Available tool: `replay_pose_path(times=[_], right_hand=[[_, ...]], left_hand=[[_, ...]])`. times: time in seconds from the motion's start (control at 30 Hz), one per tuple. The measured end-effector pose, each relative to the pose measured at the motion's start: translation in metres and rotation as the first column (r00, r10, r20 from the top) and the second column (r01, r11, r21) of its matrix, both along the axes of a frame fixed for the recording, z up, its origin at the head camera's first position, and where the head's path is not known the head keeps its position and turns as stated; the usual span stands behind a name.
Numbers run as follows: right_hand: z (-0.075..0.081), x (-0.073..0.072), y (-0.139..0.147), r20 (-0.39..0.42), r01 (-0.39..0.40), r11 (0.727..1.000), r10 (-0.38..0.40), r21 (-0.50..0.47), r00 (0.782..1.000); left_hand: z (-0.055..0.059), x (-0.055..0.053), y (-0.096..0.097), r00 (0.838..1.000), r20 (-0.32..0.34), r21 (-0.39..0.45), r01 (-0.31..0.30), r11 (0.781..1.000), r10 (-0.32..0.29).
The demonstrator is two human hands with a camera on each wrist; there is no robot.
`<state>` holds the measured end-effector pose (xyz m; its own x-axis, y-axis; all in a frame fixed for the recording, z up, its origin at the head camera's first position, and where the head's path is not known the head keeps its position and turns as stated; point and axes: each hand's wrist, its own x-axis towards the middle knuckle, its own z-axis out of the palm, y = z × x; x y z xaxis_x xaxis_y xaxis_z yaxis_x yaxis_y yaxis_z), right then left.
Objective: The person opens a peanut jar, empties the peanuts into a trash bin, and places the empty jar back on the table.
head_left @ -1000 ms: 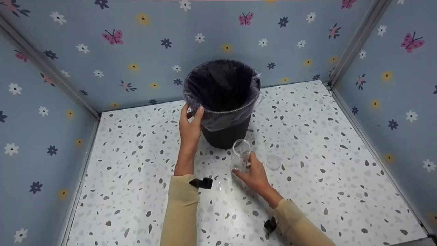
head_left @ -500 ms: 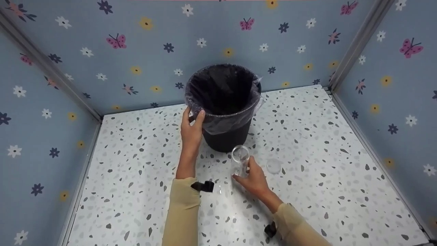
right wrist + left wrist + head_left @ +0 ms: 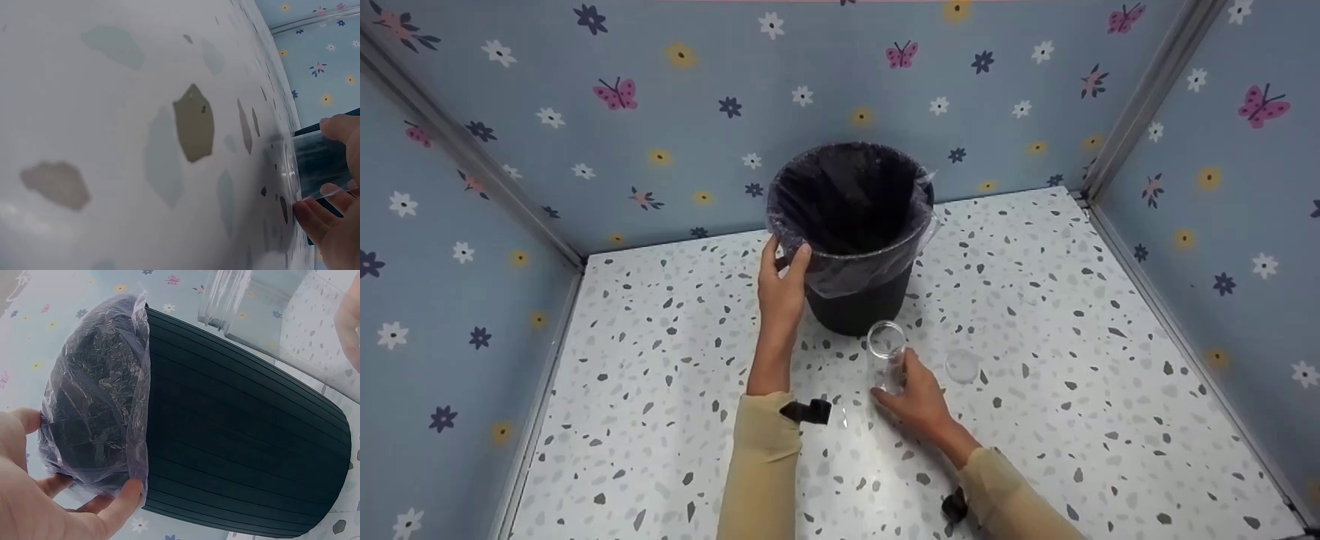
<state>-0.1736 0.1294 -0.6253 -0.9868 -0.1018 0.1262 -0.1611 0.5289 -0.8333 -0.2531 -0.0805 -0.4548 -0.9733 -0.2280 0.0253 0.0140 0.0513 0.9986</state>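
A black waste bin [image 3: 859,304] stands upright, lined with a translucent purplish bag [image 3: 101,382] folded over its rim. My left hand [image 3: 781,296] pinches the bin's near-left rim and the bag, thumb outside and other fingers partly hidden. In front of the bin, my right hand [image 3: 919,394] grips a clear, uncapped jar [image 3: 887,364] from the right side, with the mouth up. The jar's base [image 3: 289,169] is at or very near the speckled surface; I cannot tell whether it touches. To the right lies a clear round lid [image 3: 962,366].
The white speckled tabletop [image 3: 660,405] spreads around the bin. Blue flowered panels [image 3: 810,67] enclose it at the back and sides, joined by grey metal posts [image 3: 1140,90]. The bin stands close to the back panel.
The head view has tilted up slightly, so the scene sits lower. My right hand and the jar have come down a little towards me. My left hand keeps its hold on the rim.
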Motion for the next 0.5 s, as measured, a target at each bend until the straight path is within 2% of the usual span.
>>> replay_pose_path(times=[0.13, 0.27, 0.4, 0.5], right_hand=[[-0.001, -0.001, -0.001, -0.005, 0.016, 0.999, -0.016, 0.033, 1.0], [-0.002, 0.0, -0.001, 0.016, -0.002, 0.999, 0.001, 0.036, 1.0], [0.0, 0.001, 0.001, 0.049, -0.039, 0.999, 0.04, -0.012, 0.998], [0.005, 0.002, 0.009, 0.009, -0.075, 0.997, 0.075, -0.004, 0.997]], left_hand=[[0.0, -0.001, 0.0, 1.0, 0.002, 0.047, -0.004, 0.999, 0.004], [-0.004, 0.001, -0.005, 1.0, -0.022, 0.071, -0.007, 0.997, 0.008], [-0.012, 0.004, -0.019, 0.998, -0.064, 0.005, -0.005, 1.0, 0.005], [-0.022, 0.008, -0.04, 0.996, -0.093, -0.134, -0.021, 0.991, 0.009]])
